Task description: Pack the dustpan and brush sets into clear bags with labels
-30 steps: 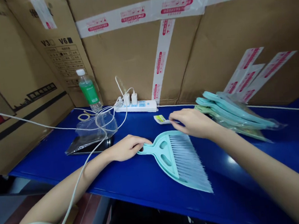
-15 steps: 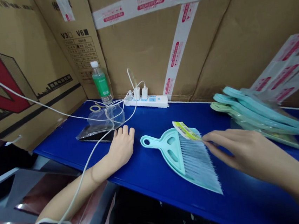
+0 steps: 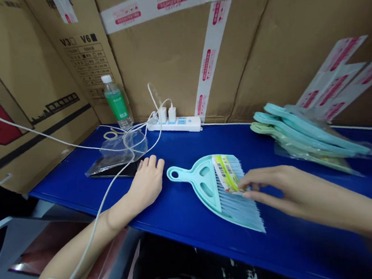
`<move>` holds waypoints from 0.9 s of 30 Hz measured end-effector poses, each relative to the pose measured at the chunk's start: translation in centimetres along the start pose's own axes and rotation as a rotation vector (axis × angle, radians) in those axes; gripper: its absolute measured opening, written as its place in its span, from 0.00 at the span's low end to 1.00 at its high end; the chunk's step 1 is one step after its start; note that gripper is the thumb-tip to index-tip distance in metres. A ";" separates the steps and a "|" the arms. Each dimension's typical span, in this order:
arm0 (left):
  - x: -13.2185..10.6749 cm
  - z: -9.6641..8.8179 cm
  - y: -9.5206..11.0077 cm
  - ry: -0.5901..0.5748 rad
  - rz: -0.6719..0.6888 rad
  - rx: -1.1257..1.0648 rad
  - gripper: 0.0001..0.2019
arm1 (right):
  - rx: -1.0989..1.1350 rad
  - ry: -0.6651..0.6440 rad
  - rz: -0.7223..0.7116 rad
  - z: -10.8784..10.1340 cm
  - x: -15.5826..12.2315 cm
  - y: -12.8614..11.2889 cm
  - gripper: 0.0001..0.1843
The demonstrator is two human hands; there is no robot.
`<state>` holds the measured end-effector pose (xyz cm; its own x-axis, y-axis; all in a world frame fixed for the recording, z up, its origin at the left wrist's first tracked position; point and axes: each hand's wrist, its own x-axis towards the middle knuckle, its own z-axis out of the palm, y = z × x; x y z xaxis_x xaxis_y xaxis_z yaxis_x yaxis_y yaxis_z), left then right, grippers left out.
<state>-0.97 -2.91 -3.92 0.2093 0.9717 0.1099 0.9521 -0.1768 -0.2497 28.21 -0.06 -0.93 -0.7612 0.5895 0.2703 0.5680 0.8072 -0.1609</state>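
A light-blue dustpan (image 3: 201, 186) lies on the blue table, its ring handle towards my left hand. A brush with pale blue bristles (image 3: 242, 213) rests in it. Over the bristles is a yellow, green and white label (image 3: 223, 171), its lower right corner pinched between the thumb and fingers of my right hand (image 3: 276, 188). My left hand (image 3: 148, 179) rests palm down left of the handle, fingers slightly bent and apart, holding nothing. Its fingertips are close to a flat black object (image 3: 113, 170) partly under a clear plastic bag (image 3: 101, 164).
Bagged blue and green brush sets (image 3: 304, 132) lie at the right. A white power strip (image 3: 184, 124) with chargers and cables stands at the back, a green-labelled bottle (image 3: 117, 104) left of it. Cardboard walls (image 3: 165, 62) enclose the table. A white cable (image 3: 100, 204) crosses my left forearm.
My right hand has brought the label down and left over the bristles, turning its printed face more towards me. My left hand stays on the table. The view has shifted slightly right.
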 end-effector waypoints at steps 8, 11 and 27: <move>0.3 0.1 -0.2 0.062 0.033 -0.061 0.15 | -0.080 -0.092 -0.028 3.2 -1.0 2.5 0.37; 0.4 0.3 -0.4 0.134 0.094 -0.147 0.13 | -0.087 -0.140 -0.004 3.8 -0.9 2.3 0.42; 0.9 0.0 -0.9 0.237 0.255 -0.432 0.12 | 0.094 -0.439 0.250 2.0 -0.3 0.0 0.51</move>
<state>-1.61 -1.90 -3.61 0.4417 0.8367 0.3238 0.8593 -0.4983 0.1153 27.87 -0.17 -2.94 -0.6766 0.7062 -0.2086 0.7345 0.6271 -0.2594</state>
